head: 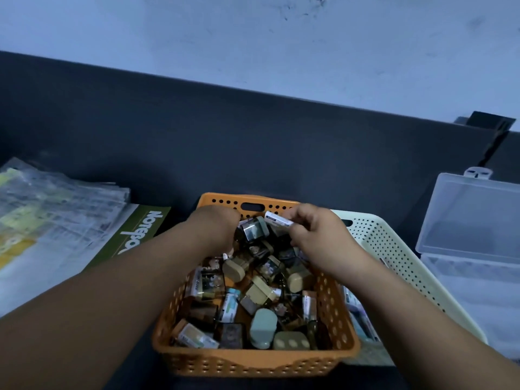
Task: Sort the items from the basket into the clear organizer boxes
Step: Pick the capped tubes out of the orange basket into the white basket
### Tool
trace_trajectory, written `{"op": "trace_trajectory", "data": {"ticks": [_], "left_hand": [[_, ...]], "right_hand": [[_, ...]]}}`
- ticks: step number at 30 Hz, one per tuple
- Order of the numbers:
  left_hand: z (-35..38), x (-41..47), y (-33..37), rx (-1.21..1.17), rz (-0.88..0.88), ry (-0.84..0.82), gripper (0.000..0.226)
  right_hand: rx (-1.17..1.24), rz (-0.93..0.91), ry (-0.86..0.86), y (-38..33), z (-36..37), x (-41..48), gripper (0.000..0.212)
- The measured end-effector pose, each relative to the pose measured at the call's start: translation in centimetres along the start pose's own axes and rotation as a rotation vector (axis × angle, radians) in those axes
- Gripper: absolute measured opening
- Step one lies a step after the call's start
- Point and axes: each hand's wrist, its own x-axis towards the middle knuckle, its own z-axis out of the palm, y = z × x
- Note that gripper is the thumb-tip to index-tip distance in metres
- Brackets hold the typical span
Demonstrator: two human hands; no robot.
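Early on: orange basket mid-frame is packed, clear organizer box at right looks unfilled; right hand pinches a small white box, left hand grip can't tell.

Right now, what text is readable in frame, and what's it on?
"Notebo": white letters on the green cover, rest hidden.
White box pinched by the right hand: label blurred.
Packets in the orange basket: print too small.
Stacked papers: blurred.
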Motion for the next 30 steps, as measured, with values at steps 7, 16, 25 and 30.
{"op": "trace_trajectory", "data": {"ticks": [7,16,25,30], "left_hand": [[-1.9,-0.9,0.8,-0.705,-0.078,0.18,0.02],[-3.5,-1.3,10.1,-0.937,0.112,0.13,0.021],[-2.3,-0.2,13.7,-0.802,0.093,0.121,0.017],[-1.5,-0.2,11.6,-0.598,-0.074,-0.038,0.008]], "right_hand": [[0.061,0.035,0.033,1.0,-1.1,-1.4,0.018],[-0.109,0.144,0.154,4.6,-6.8,-3.7,0.016],[-0.292,0.216,0.089,7.7,-9.4,-5.8,0.033],[-0.205,0.154,0.117,7.5,-8.9,-5.5,0.027]]}}
